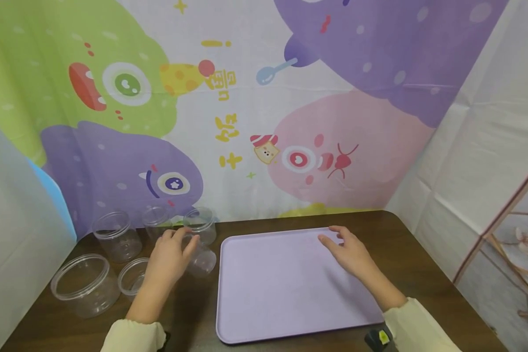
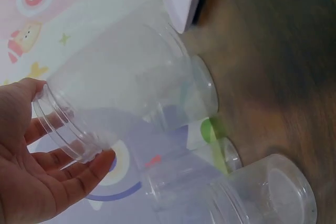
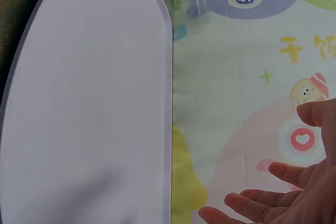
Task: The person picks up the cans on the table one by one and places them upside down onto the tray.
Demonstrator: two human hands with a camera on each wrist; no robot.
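Note:
My left hand (image 1: 167,256) grips a clear plastic jar (image 2: 115,72) at its ringed rim, thumb on one side and fingers curled round the other. In the head view that jar (image 1: 204,262) shows partly behind the fingers, left of the lilac tray (image 1: 281,288). Over the tray's far right part is my right hand (image 1: 349,252), holding nothing. Its fingers are spread and relaxed in the right wrist view.
More clear jars stand left of the tray: a wide one (image 1: 88,293) in front, a smaller one (image 1: 132,278) beside it, and several behind, including a tall jar (image 1: 119,239). A printed cloth (image 1: 246,195) hangs behind the dark wooden table (image 1: 427,293).

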